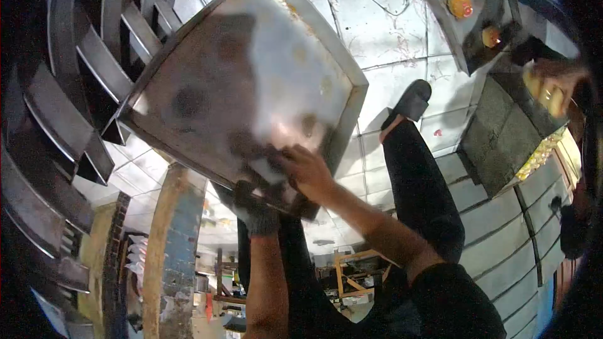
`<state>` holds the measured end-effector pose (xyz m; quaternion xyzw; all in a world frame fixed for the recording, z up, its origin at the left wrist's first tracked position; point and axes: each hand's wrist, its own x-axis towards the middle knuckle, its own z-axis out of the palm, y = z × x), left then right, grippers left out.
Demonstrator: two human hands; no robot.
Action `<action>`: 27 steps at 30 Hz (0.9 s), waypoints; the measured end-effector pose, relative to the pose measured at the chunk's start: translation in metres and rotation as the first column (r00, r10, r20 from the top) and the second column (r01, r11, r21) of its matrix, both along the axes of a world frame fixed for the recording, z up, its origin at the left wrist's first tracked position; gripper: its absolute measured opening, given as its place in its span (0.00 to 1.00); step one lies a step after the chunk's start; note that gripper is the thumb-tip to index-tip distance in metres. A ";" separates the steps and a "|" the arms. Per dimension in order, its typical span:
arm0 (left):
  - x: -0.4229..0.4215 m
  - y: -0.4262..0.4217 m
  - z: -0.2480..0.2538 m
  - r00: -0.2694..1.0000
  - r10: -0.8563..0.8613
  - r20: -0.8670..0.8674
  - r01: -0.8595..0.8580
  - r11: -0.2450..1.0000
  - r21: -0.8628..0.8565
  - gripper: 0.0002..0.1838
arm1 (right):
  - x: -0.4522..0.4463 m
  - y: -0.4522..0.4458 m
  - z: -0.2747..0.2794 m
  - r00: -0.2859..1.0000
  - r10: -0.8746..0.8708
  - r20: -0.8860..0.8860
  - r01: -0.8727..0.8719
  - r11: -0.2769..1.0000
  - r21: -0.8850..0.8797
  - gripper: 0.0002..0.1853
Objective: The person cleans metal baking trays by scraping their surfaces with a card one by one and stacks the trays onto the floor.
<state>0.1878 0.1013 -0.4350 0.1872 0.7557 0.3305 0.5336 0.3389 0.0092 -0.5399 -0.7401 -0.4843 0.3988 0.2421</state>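
A large metal tray (295,56) with raised edges fills the upper middle of the view, tilted, its flat surface worn and stained. My left hand (256,210), in a dark glove, is at the tray's near edge; its fingers are dark and hard to make out. Bare and bent at the fingers, my right hand (304,172) is over the tray's surface near that same edge. Something dark and blurred lies at its fingertips, too unclear to name.
Metal racks (94,56) stand at the left. At the upper right, another tray (468,31) holds several round buns (460,5). Another person's hand (562,81) touches pale pieces by a grey box (499,132). My shoe (414,100) rests on the tiled floor (383,37).
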 end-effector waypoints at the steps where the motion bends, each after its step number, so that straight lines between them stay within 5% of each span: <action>1: -0.010 -0.008 -0.003 0.998 0.041 0.052 -0.040 0.999 -0.018 0.47 | -0.012 -0.017 0.009 0.997 0.013 0.071 -0.013 1.000 0.000 0.24; 3: 0.019 0.008 -0.002 0.784 0.378 0.492 -0.411 0.910 -0.044 0.44 | -0.004 -0.033 -0.030 0.988 -0.045 0.150 0.053 0.997 -0.049 0.24; 4: 0.017 0.002 0.003 0.918 0.231 0.322 -0.248 0.969 0.014 0.44 | 0.025 -0.036 -0.072 0.982 -0.111 0.156 0.129 0.985 -0.114 0.24; 5: 0.019 -0.001 0.004 0.988 0.063 0.142 -0.070 0.997 0.042 0.44 | 0.055 -0.027 -0.096 0.982 -0.171 0.080 0.189 0.889 -0.416 0.23; 7: 0.029 0.004 0.003 0.958 -0.013 0.286 -0.024 0.992 0.124 0.46 | 0.095 -0.014 -0.137 0.928 -0.249 0.277 0.328 0.899 -0.292 0.24; 8: 0.030 0.003 0.005 0.991 -0.009 0.137 -0.005 0.994 0.105 0.48 | 0.105 -0.017 -0.162 0.909 -0.342 0.238 0.398 0.883 -0.249 0.21; 10: 0.034 0.003 0.011 1.000 -0.006 -0.015 0.007 0.997 0.081 0.49 | 0.120 -0.026 -0.170 0.957 -0.290 -0.007 0.245 0.821 -0.516 0.23; 12: 0.042 0.005 0.017 0.992 0.079 0.097 -0.083 0.996 0.041 0.52 | 0.117 -0.022 -0.134 0.909 -0.285 -0.303 0.032 0.774 -0.632 0.25; 14: 0.017 -0.008 0.004 0.996 0.031 0.084 -0.036 0.998 0.053 0.52 | 0.036 -0.001 -0.030 0.861 -0.428 -0.274 0.182 0.763 -0.620 0.31; 16: 0.012 -0.008 0.009 0.998 -0.026 0.054 0.023 0.998 0.066 0.53 | -0.022 -0.011 0.035 0.856 -0.386 -0.344 0.196 0.858 -0.475 0.37; 18: 0.030 -0.001 0.020 1.000 -0.008 -0.028 0.008 1.000 0.015 0.53 | -0.032 -0.024 0.040 0.801 -0.210 -0.561 0.022 0.946 -0.324 0.36; 19: 0.033 0.000 0.021 0.999 -0.003 -0.054 0.003 1.000 0.002 0.53 | -0.039 -0.047 -0.003 0.869 -0.139 -0.474 0.059 0.982 -0.180 0.29; 21: 0.025 -0.005 0.019 0.992 -0.105 -0.075 0.102 0.994 -0.035 0.53 | 0.031 0.010 0.012 0.825 -0.363 -0.433 0.049 0.810 -0.585 0.26; 24: 0.033 -0.009 0.015 1.000 -0.013 -0.018 0.014 1.000 0.020 0.51 | 0.082 0.034 -0.071 0.777 -0.524 -0.348 0.252 0.766 -0.592 0.24; 27: 0.034 -0.005 0.020 0.999 -0.035 -0.001 0.035 0.999 0.034 0.49 | 0.039 0.062 -0.009 0.811 -0.440 -0.385 0.330 0.888 -0.320 0.23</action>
